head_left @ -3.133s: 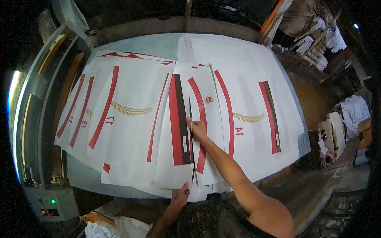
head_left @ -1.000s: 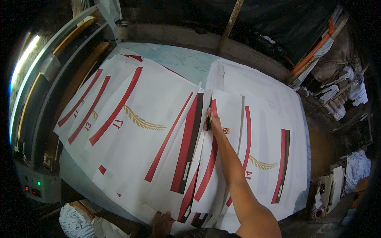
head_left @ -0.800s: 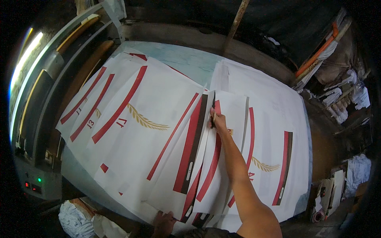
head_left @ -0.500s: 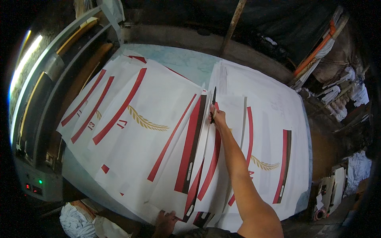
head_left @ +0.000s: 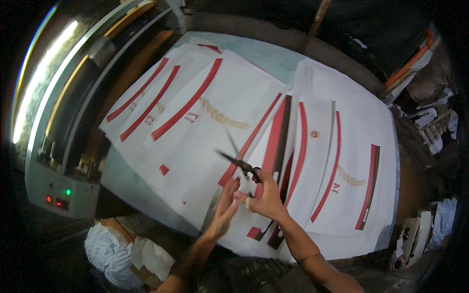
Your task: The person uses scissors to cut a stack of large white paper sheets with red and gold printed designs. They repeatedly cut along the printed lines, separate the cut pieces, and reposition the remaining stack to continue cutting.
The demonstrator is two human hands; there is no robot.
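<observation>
In my right hand (head_left: 266,199) is a pair of black-handled scissors (head_left: 239,162), its blades spread apart and pointing up and left. My left hand (head_left: 227,207) is held up beside it, fingers stretched out, close to or touching the right hand's fingertips; I cannot tell which. Beneath both hands lie overlapping large white sheets with printed red curved bands. One left-hand sheet (head_left: 195,146) also bears a gold leaf pattern, as does a sheet (head_left: 349,200) on the right. Between them run narrow red and dark strips (head_left: 279,141).
The sheets cover most of a pale blue table (head_left: 249,51). A long machine with rollers and a control box (head_left: 63,195) stands left, lit indicators on it. Bundled white cloth (head_left: 110,254) lies below the table's near left. A pole (head_left: 317,24) rises behind; boxes and cloth (head_left: 415,237) sit right.
My right hand has drawn back toward me with the scissors, whose blades are now apart. The left hand has lifted from the near sheet edge to meet it. The view has shifted.
</observation>
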